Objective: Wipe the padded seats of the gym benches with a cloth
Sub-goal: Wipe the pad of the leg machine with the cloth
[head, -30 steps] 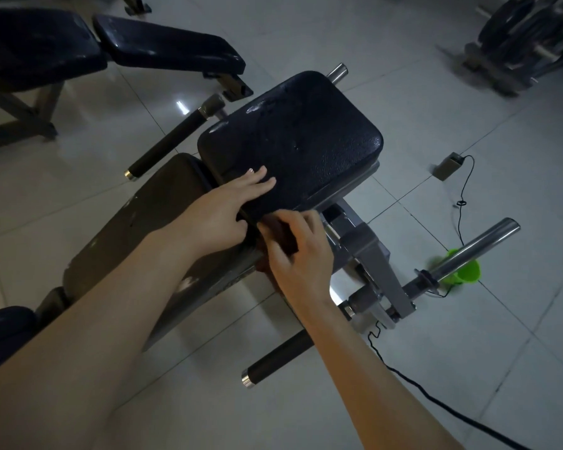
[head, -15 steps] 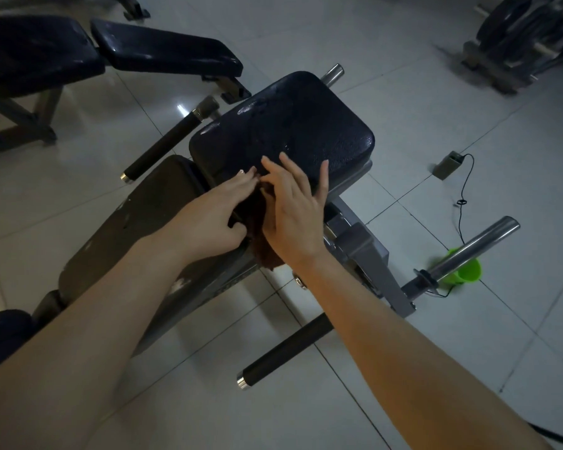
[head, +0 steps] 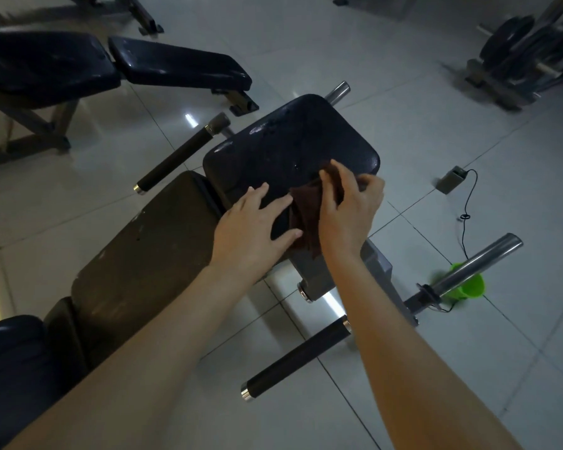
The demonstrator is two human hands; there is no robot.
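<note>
The right hand (head: 348, 212) pinches one brown cloth (head: 306, 209), bunched at the near edge of a black seat pad (head: 293, 144). The left hand (head: 251, 235) lies flat just beside it, fingers straight, pressing the pad. Nearby are two black padded bars (head: 176, 157), a second bench (head: 176, 66), one green cup (head: 468, 285) partly behind a steel bar (head: 481, 259), and one small corded box (head: 450, 180).

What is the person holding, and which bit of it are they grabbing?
The right hand pinches the brown cloth by its top edge, on the seat pad. The left hand lies flat beside it, holding nothing.
</note>
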